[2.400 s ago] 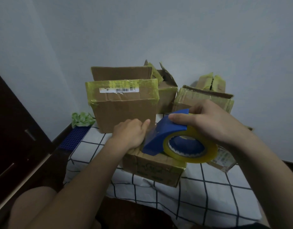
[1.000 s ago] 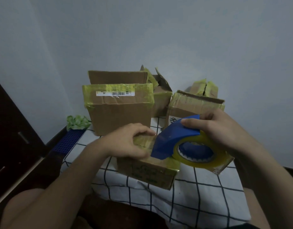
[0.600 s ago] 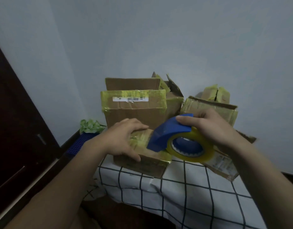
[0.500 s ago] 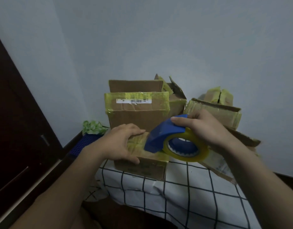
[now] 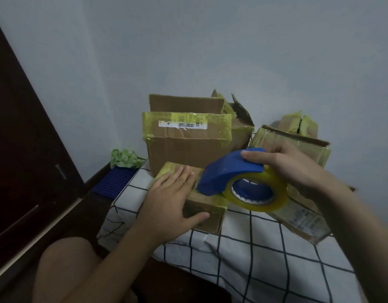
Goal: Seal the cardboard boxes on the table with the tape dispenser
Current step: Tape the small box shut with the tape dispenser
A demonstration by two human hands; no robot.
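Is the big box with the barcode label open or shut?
Open. The big box has its rear flap standing upright and its labelled front flap folded down outside.

A tall brown cardboard box with a white barcode label (image 5: 184,149) stands upright at the back. Its front flap is banded in yellow-green tape and its rear flap is raised. Just in front of it lies a small brown cardboard box (image 5: 210,224), closed, its top coated in yellowish tape; the left hand (image 5: 169,202) lies flat on it. A blue plastic tape dispenser (image 5: 230,169) carrying a roll of clear yellowish tape (image 5: 254,206) tilts nose-down onto the small box's top, gripped by the right hand (image 5: 287,167). Behind the tall box's right side sits an open box with torn flaps (image 5: 241,132). Further right are a wide open-topped box (image 5: 265,138), a little taped box (image 5: 295,123) behind that, and a labelled box lying tilted (image 5: 304,217) in front.
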